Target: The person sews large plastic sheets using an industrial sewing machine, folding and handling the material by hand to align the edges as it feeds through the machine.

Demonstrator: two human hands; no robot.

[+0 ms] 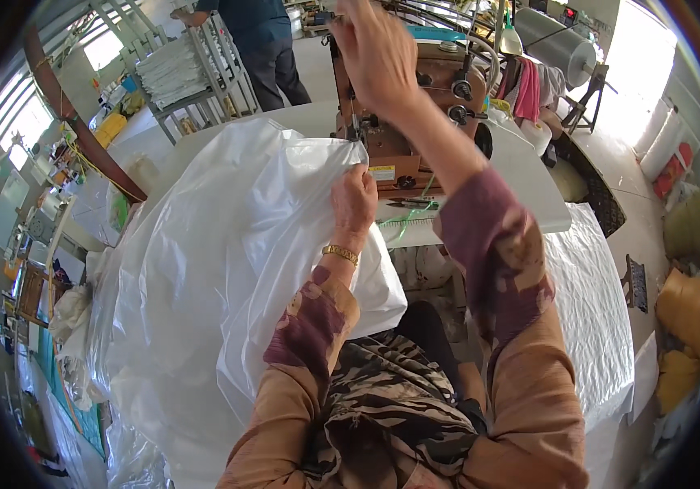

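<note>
Your left hand [355, 200] is gripping the glossy white plastic sheet [195, 236] mid-frame, likely slippery, edge-hold best; right hand [382, 61] is hovering top-centre, grip unclear!

Pale floor [620, 167], glaring doorway [639, 73] at right, bright windows [32, 118] — left, brown post [93, 155]

The sheet [195, 236] looks like glossy, creased plastic, the sewing machine [392, 148] metal, the sleeves [533, 383] matt cloth.
</note>
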